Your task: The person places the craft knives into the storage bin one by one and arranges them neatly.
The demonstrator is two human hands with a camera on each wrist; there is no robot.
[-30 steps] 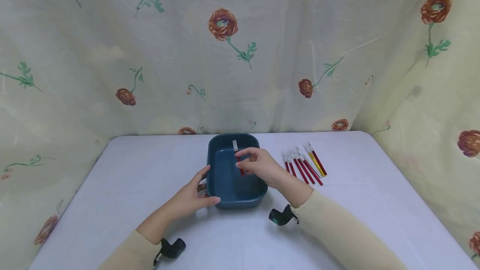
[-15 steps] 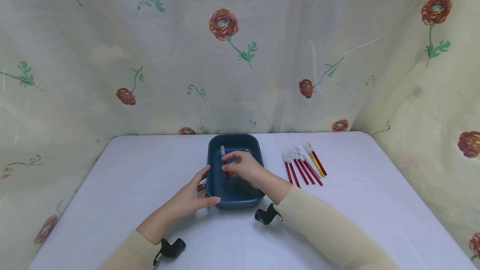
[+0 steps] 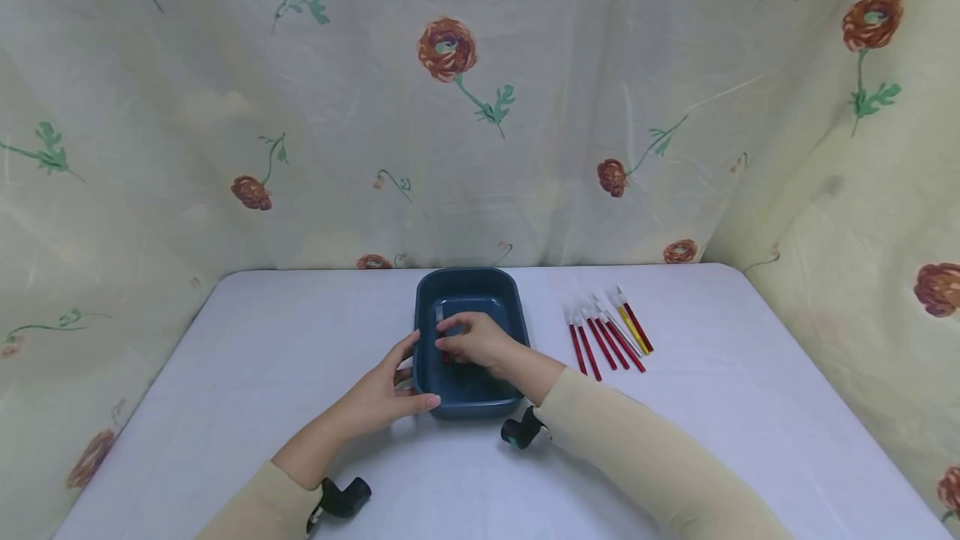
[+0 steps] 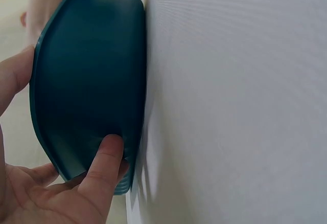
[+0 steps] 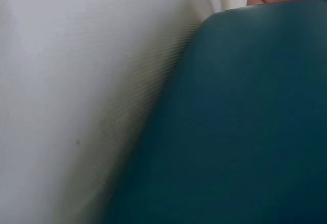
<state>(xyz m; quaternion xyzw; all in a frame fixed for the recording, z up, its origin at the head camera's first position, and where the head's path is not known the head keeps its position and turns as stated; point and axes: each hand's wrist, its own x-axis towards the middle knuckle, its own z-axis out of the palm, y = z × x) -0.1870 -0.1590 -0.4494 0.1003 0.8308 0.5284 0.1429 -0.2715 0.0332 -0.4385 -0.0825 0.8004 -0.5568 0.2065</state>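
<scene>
A deep blue plastic tray (image 3: 480, 408) with rounded corners stands on the table. My left hand (image 3: 388, 387) holds it at its near left corner, fingers along the left side and thumb at the front. The left wrist view shows a fingertip pressed against the tray's outer wall (image 4: 92, 70). Inside the tray, at its left side, my right hand (image 3: 483, 346) pinches a slim red pen-shaped stick with a pale cap (image 3: 440, 313). Most of that stick is hidden behind the fingers. The right wrist view has only the tray wall (image 5: 245, 116), not the pinch.
Right of the tray lies a row of several similar capped sticks (image 3: 607, 332), mostly red, with a yellow and a silvery one. A white cloth covers the table (image 3: 300, 332). A flowered curtain (image 3: 525, 148) hangs behind and at both sides.
My right hand has moved left and lower into the tray with the red stick. The left hand and the tray have stayed in place.
</scene>
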